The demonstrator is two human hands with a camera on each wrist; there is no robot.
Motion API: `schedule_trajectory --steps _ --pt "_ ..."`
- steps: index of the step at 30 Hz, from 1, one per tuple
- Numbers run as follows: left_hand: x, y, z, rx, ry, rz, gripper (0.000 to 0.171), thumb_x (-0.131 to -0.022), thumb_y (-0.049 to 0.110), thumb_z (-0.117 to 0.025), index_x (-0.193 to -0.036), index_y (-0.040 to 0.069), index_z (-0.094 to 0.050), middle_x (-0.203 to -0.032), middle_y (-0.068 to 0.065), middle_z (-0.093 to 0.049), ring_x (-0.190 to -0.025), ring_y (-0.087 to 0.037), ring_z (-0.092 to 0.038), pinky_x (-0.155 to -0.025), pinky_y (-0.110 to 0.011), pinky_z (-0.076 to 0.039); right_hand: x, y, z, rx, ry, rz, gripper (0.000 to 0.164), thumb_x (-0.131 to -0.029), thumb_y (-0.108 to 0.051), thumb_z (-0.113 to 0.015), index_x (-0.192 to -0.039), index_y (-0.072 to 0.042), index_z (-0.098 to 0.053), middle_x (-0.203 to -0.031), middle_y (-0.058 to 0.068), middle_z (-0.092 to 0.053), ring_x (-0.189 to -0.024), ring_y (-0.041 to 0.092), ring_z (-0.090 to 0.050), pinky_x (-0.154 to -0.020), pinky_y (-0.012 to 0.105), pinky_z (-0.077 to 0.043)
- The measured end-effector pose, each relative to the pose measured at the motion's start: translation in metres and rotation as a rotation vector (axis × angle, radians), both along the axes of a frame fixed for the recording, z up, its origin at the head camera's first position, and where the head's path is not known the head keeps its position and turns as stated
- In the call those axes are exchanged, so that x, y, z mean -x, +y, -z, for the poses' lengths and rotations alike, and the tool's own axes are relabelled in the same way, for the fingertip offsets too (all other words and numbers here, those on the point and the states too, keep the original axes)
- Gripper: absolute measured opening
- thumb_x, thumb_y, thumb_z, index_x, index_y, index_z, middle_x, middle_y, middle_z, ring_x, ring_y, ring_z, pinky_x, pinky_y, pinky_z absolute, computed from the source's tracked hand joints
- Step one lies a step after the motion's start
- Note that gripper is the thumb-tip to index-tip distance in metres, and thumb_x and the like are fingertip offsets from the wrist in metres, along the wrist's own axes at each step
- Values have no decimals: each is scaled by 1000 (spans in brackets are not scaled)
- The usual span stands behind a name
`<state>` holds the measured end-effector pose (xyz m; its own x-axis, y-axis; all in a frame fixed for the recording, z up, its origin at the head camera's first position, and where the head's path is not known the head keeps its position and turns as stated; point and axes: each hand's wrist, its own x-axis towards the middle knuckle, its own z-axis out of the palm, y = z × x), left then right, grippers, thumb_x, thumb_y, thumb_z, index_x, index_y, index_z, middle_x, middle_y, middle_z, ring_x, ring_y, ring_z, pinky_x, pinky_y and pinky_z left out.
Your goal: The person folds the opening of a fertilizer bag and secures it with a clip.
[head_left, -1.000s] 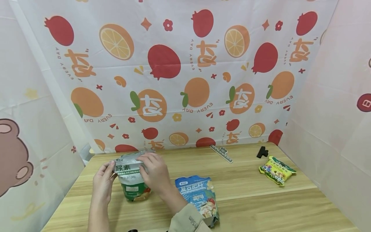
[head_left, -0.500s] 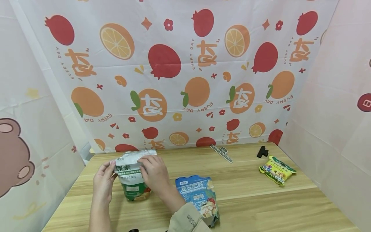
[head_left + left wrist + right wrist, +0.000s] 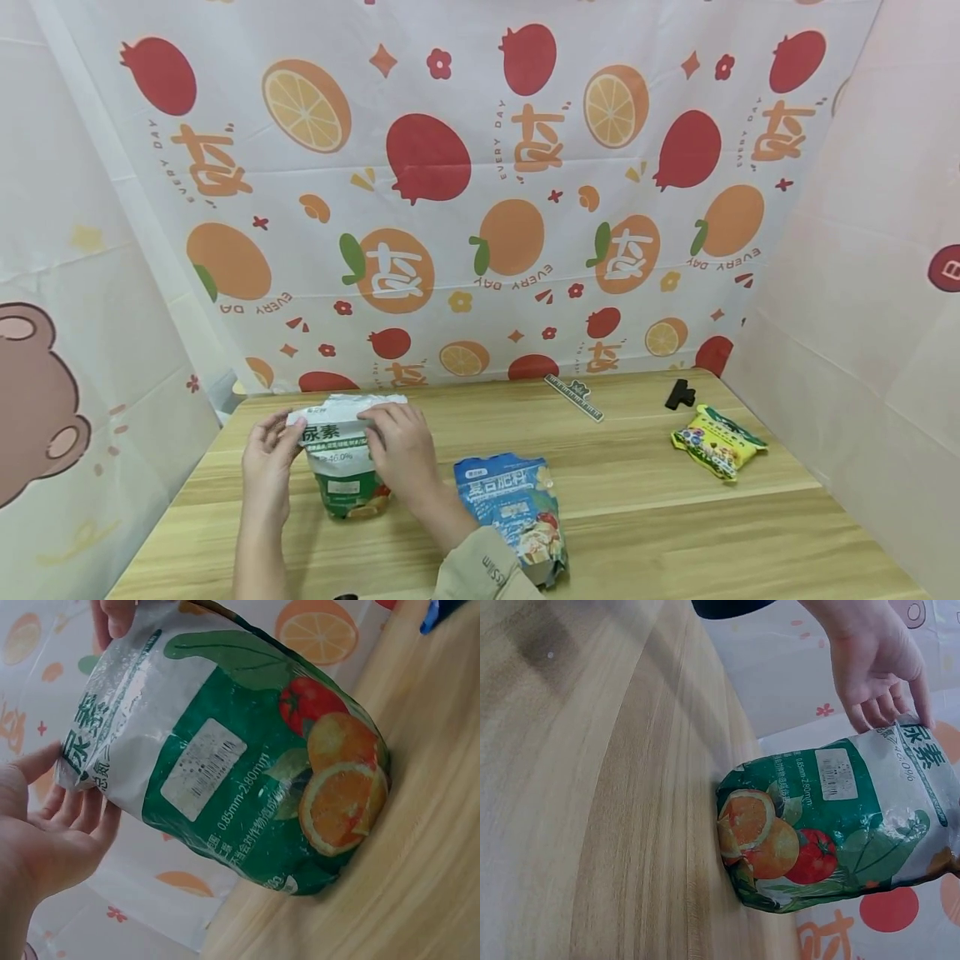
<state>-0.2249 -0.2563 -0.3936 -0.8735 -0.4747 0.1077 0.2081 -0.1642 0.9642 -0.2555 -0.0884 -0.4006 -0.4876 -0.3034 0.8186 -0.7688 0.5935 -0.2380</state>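
A green and white fertilizer bag [image 3: 347,486] printed with fruit stands upright at the table's left. My left hand [image 3: 266,458] pinches its upper left edge between thumb and fingers. On the opposite upper edge, my right hand [image 3: 403,450] holds the plastic with bent fingers, the thumb lower at the front. The left wrist view shows the bag's printed front [image 3: 225,772] close up, with the left hand [image 3: 56,847] at its top corner. In the right wrist view the bag [image 3: 817,825] rests its base on the wood, and the right hand is mostly outside that view.
A blue fertilizer bag [image 3: 513,508] lies by the right forearm. Farther right are a small yellow-green packet [image 3: 720,442] and a black clip [image 3: 680,394]. A piano-keyboard-patterned strip clip [image 3: 573,397] lies near the back edge of the wooden table [image 3: 637,533]. A printed curtain [image 3: 480,317] hangs behind.
The bag's top band has turned from grey and slanted to a whiter, more front-facing strip. The left fingers have shifted slightly up and right along the edge. Both hands keep hold.
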Motion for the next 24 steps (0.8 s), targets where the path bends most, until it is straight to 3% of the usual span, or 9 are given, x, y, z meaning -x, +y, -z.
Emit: schedule_trajectory --steps 3,6,8,10,14,18,24 --pt "0 2 3 253 96 -66 35 -88 7 -62 -122 7 -51 -120 0 -49 -112 -10 -41 -94 -20 -34 1 -1 1 12 -3 -2 16 -84 -14 -68 -100 -16 -67 -100 -7 -62 -99 6 -52 -90 15 -36" --pt "-4 6 0 552 255 -123 34 -80 -7 -66 -114 -2 -60 -122 -9 -53 -117 -11 -38 -99 -24 -27 1 0 1 20 -28 -8 16 -84 -14 -68 -100 -16 -67 -101 -7 -62 -100 6 -52 -90 15 -36" --pt "-4 5 -1 703 333 -130 31 -76 -11 -69 -105 -4 -64 -119 -14 -56 -116 -10 -38 -98 -24 -26 1 0 1 20 -40 -7 16 -84 -15 -69 -100 -17 -67 -100 -7 -62 -100 6 -52 -91 16 -36" --pt "-4 4 -1 799 340 -100 27 -75 -10 -69 -100 -2 -67 -114 -15 -58 -113 -7 -39 -95 -22 -27 1 1 0 24 -55 -14 16 -84 -15 -69 -100 -17 -67 -100 -7 -62 -98 6 -53 -91 16 -36" --pt "-2 -4 4 881 251 -34 18 -82 4 -68 -100 3 -67 -108 -11 -59 -106 -5 -40 -92 -35 -33 2 2 1 56 -88 -39 17 -83 -13 -69 -100 -16 -68 -99 -7 -63 -95 7 -53 -89 15 -36" --pt "-4 -7 3 869 156 -2 22 -86 17 -66 -103 3 -66 -106 -11 -56 -102 -13 -42 -87 -55 -36 2 2 2 93 -124 -60 16 -85 -13 -67 -101 -16 -68 -99 -8 -63 -96 6 -53 -87 16 -37" --pt "-5 -10 1 859 97 6 24 -86 21 -67 -102 3 -66 -106 -12 -56 -100 -17 -44 -86 -54 -36 0 2 5 220 -190 -84 11 -88 -14 -64 -98 -12 -67 -96 -6 -63 -96 6 -52 -82 14 -41"
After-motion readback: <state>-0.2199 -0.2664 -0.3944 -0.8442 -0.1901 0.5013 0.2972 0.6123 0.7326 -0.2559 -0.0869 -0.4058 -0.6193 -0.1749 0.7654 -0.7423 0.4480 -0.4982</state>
